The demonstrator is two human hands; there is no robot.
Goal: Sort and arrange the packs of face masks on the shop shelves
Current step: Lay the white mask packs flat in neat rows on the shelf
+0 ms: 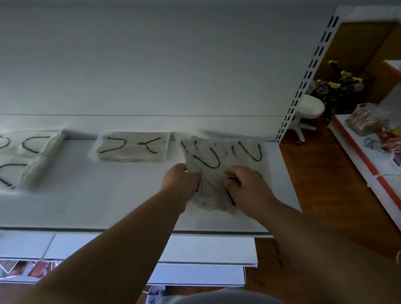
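Your left hand (181, 180) and right hand (247, 184) gripped a mask pack (219, 164), fingers curled round it, on the white shelf (103, 195); wood floor (325, 179) right.

Single head-worn wide-angle view, looking forward and down, close over white shelf (104, 200)

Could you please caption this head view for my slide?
Both hands, left hand and right hand, grip a mask pack on the white shelf.
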